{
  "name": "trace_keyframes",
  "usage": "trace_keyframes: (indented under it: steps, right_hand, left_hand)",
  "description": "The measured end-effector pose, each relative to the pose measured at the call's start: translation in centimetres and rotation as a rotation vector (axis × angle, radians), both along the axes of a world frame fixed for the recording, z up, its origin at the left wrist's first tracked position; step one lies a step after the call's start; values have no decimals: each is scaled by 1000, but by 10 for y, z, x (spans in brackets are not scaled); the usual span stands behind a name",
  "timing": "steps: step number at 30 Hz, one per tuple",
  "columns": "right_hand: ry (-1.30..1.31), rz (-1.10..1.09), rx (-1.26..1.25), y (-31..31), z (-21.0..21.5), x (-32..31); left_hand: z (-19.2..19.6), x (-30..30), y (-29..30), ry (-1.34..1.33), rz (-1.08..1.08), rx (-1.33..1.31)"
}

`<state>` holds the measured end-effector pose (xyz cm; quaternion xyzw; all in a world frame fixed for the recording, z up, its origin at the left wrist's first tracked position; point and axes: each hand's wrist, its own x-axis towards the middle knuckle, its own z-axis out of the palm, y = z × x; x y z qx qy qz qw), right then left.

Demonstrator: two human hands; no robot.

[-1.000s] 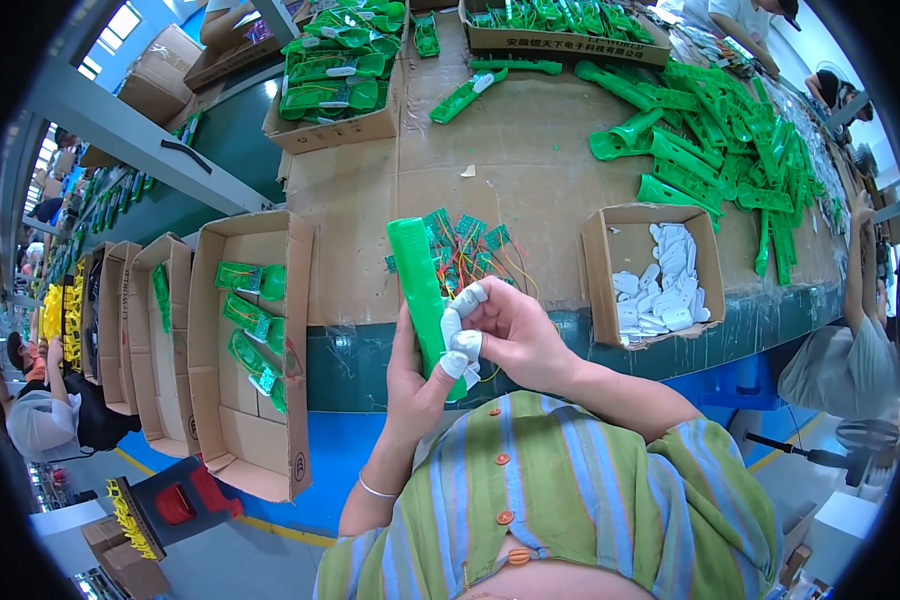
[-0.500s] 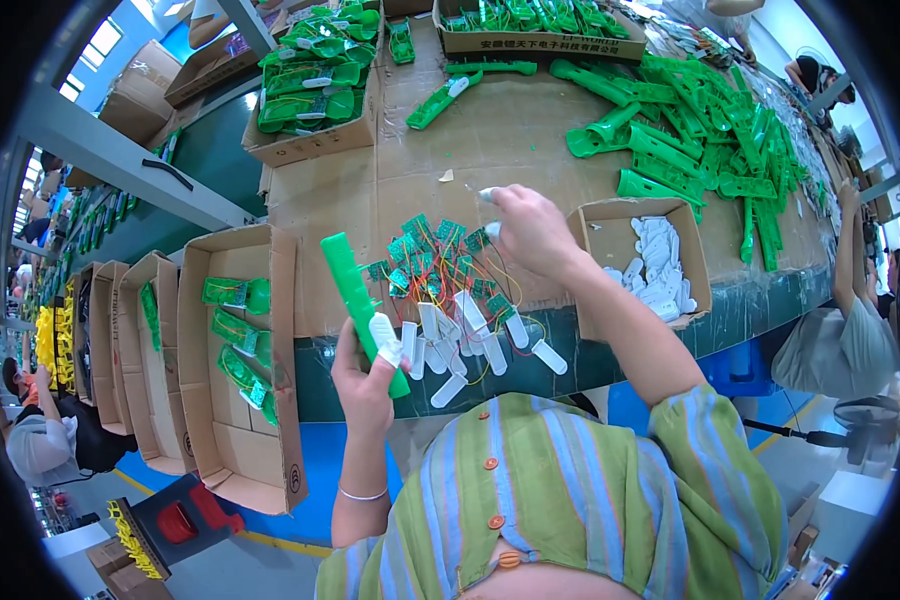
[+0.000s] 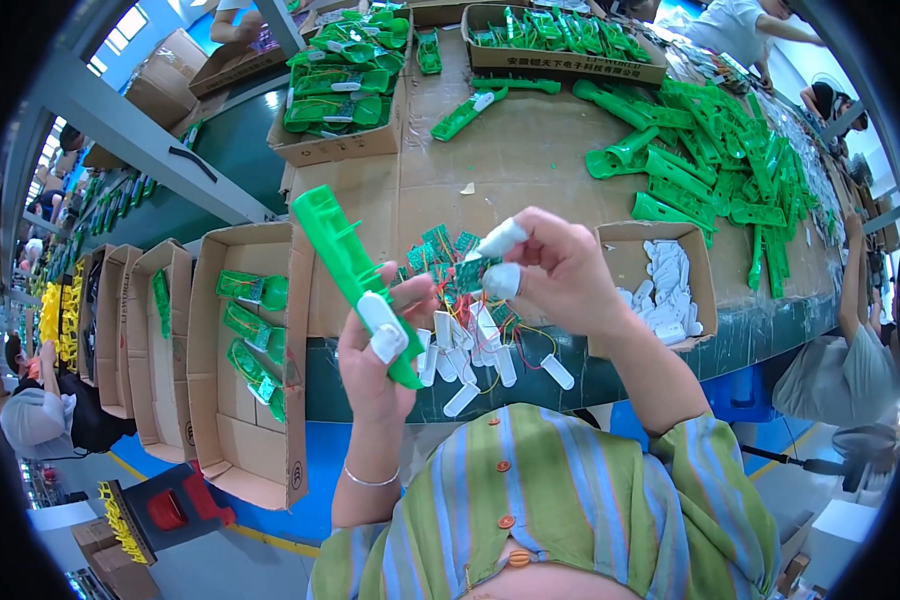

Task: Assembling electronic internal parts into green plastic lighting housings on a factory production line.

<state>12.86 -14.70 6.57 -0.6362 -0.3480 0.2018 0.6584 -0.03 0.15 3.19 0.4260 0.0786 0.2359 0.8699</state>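
Right hand (image 3: 575, 280) moved closer to left hand (image 3: 372, 388), pinching circuit board (image 3: 463, 275) | left hand grasping green shell (image 3: 332, 244)

— Left side?
— Grey metal post (image 3: 155, 148), one, slanting; brown carton (image 3: 170, 80), one, beyond it; yellow parts (image 3: 50, 318), stacked; one co-worker (image 3: 35, 420), pale clothing.
— Right side?
— Two persons: one in a white top (image 3: 735, 30), far corner; one in grey clothing (image 3: 825, 380), nearer.
— Floor (image 3: 255, 568)?
— Grey, with one yellow line (image 3: 280, 542).

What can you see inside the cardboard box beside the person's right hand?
White plastic pieces lie heaped in the box. The right hand and wrist hide its near left corner; whatever lies under the top pieces is covered too.
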Motion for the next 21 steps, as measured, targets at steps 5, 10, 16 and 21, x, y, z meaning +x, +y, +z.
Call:
trace_keyframes:
  steps: [5, 10, 16, 21]
  right_hand:
    - [-50, 54, -58, 10, -6, -8]
    - [-16, -27, -14, 19, -13, -16]
    - [-88, 59, -37, 17, 5, -32]
    - [-231, 62, -92, 27, 7, -41]
  left_hand:
    - [0, -2, -8, -97, 1, -15]
    - [-7, -5, -23, -34, 281, 410]
    - [-16, -8, 2, -100, -100, -194]
    - [-44, -17, 8, -272, -333, -236]
